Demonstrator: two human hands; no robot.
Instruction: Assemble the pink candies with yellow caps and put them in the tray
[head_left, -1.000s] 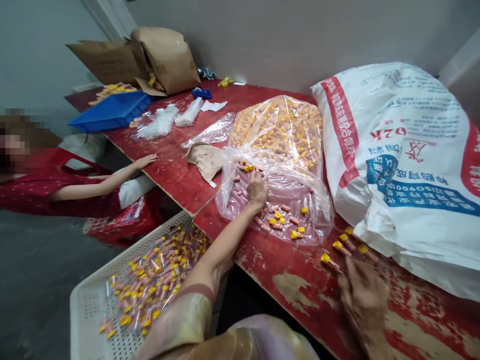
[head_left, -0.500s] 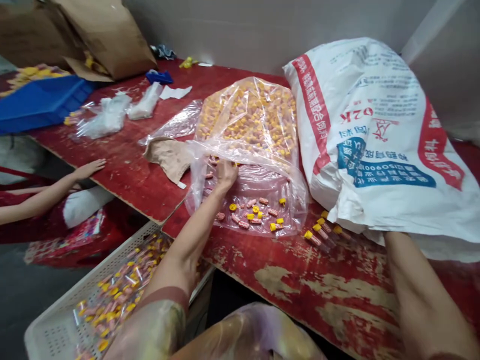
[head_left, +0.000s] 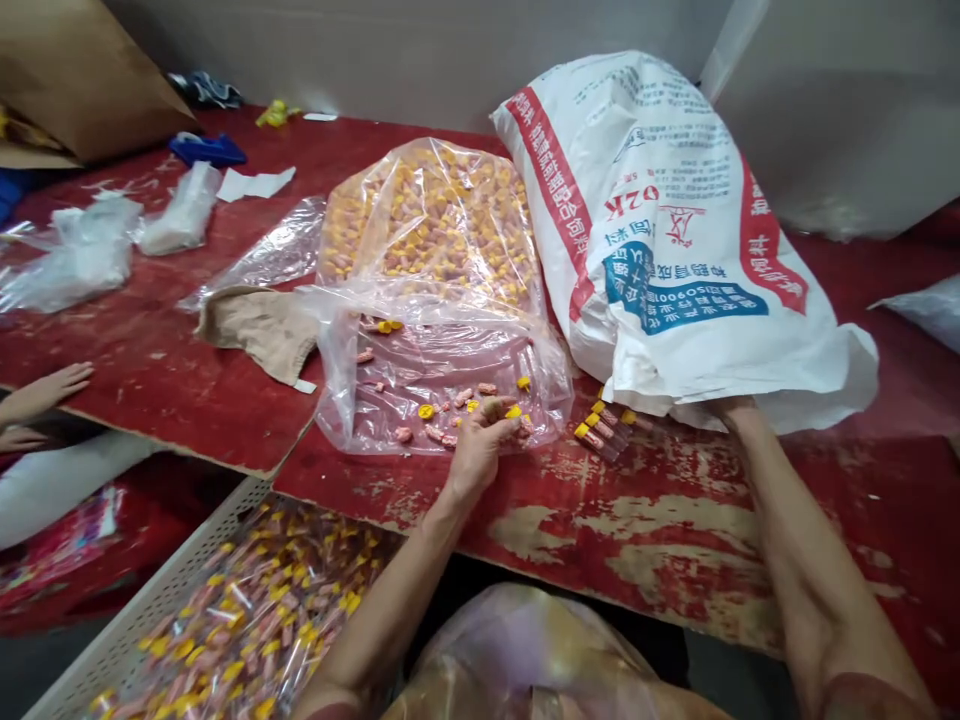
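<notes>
My left hand [head_left: 482,440] is over the near part of a clear plastic bag [head_left: 341,425], thumb and forefinger closed around a yellow cap [head_left: 514,412]. Whether a tube or pink piece hangs from it I cannot tell. Small pink rolls [head_left: 403,435] and loose yellow caps lie around the fingers. Farther back, the bag is full of yellow-and-pink pieces [head_left: 442,215]. My right hand [head_left: 739,408] reaches under the open mouth of a big white woven sack [head_left: 675,290]; its fingers are hidden. Between the hands lie several clear tubes with yellow caps [head_left: 600,435].
Below the table's left edge stands a white crate [head_left: 161,590] of capped tubes. A tan cloth [head_left: 259,330], clear plastic bags [head_left: 180,210], a blue tape dispenser-like object [head_left: 206,150] and a cardboard box [head_left: 90,80] lie leftward. Another person's hand [head_left: 49,393] rests at the far-left edge.
My left hand has come out from the bag's middle toward its near right, and its fingers now close at a yellow cap. The view has swung right. My right hand stays at the sack.
</notes>
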